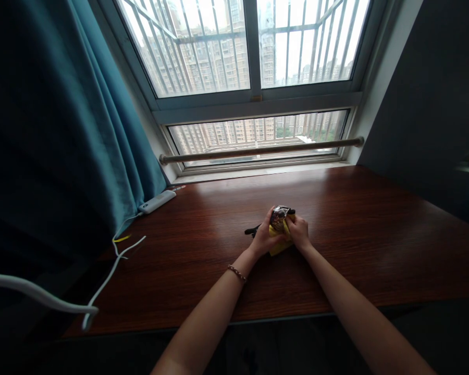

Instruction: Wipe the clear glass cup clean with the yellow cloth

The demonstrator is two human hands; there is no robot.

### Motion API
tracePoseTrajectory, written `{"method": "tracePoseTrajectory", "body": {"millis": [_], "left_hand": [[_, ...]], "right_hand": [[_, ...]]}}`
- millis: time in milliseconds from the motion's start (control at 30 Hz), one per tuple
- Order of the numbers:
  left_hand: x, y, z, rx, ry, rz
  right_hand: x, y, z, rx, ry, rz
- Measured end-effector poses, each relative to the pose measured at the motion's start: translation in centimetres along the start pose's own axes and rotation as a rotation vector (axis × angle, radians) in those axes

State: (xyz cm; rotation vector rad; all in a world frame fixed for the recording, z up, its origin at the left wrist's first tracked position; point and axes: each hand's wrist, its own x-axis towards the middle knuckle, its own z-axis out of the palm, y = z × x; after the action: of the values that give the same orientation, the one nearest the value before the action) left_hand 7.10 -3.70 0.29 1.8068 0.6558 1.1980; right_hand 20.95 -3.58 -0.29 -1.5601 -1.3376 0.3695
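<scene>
Small shiny object [279,215], silvery w/ dark mottling, sits right at centre of the dark wooden desk [375,234], held up just off the surface btwn both hands. Too small to say what it is exactly. Under and behind it, a yellow cloth [278,246] bunched in the palms, its lower edge touching the desk top.

Left hand [264,237] curls in from the left, fingers closed round the object and the cloth, thumb side up. Beaded bracelet [237,273] on that wrist. Right hand [298,232] mirrors it from the right, fingers wrapped and pressing on the object's right side and the cloth. Both hands closed tight, nearly touching each other, object pinched btwn them.

Just left of the left hand, a black strap-like bit [252,230] pokes out onto the desk; can't tell if it joins the object.

Further out: white power strip [157,201] at the desk's back-left corner, near the teal curtain [82,130]. White cable [113,271] runs from it fwd along the left edge, w/ a yellow tag [122,238] on it. Behind the desk, a wooden rail [258,150] crosses the lower window [254,52]; apartment blocks outside. Grey wall [433,104] on the right.
</scene>
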Motion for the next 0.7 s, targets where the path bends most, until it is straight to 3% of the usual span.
{"method": "tracePoseTrajectory", "body": {"millis": [133, 333, 500, 700], "left_hand": [[0.4, -0.4, -0.6, -0.200, 0.057, -0.138], [0.5, 0.2, -1.2, -0.397, 0.048, -0.277], [0.4, 0.7, -1.2, -0.444, 0.041, -0.341], [0.6, 0.5, -0.7, -0.387, 0.009, -0.353]], "right_hand": [[-0.2, -0.5, -0.2, 0.015, -0.029, -0.070], [-0.3, -0.6, -0.2, 0.045, -0.072, -0.092], [-0.3, -0.5, 0.0, 0.052, -0.101, -0.073], [-0.1, 0.0, 0.1, -0.011, -0.040, -0.059]]}}
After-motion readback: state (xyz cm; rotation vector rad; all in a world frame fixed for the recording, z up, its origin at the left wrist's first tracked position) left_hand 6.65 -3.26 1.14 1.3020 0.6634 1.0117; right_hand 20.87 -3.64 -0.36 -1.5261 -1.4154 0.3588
